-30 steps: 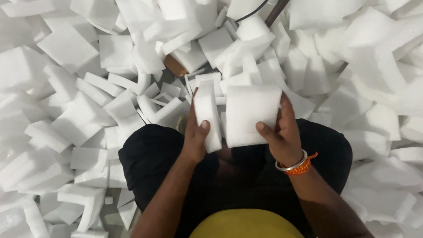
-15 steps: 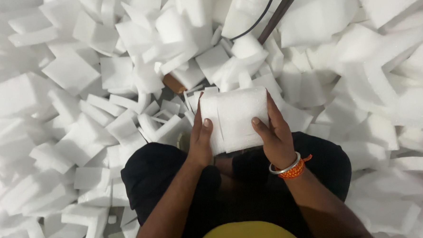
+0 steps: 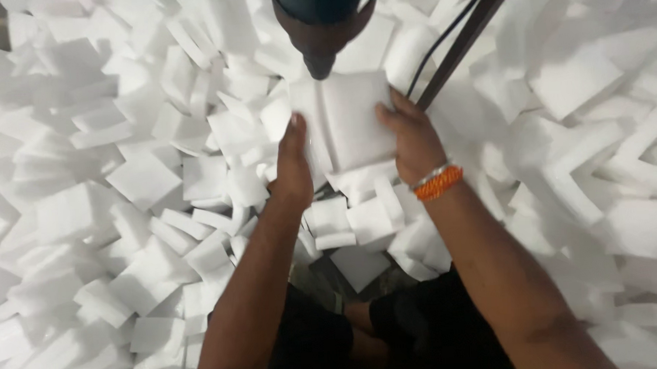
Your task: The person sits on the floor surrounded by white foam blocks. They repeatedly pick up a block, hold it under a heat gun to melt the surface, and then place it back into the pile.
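White foam blocks point(image 3: 143, 178) lie heaped all around me, piled loosely at every angle, thickest to my left and right. Smaller foam pieces point(image 3: 359, 220) sit scattered just in front of my knees. A dark machine head with a tapered nozzle point(image 3: 320, 22) hangs over the heap at the top. Beside it a dark rod point(image 3: 463, 46) slants upward, with a thin black cable point(image 3: 440, 39) running along it.
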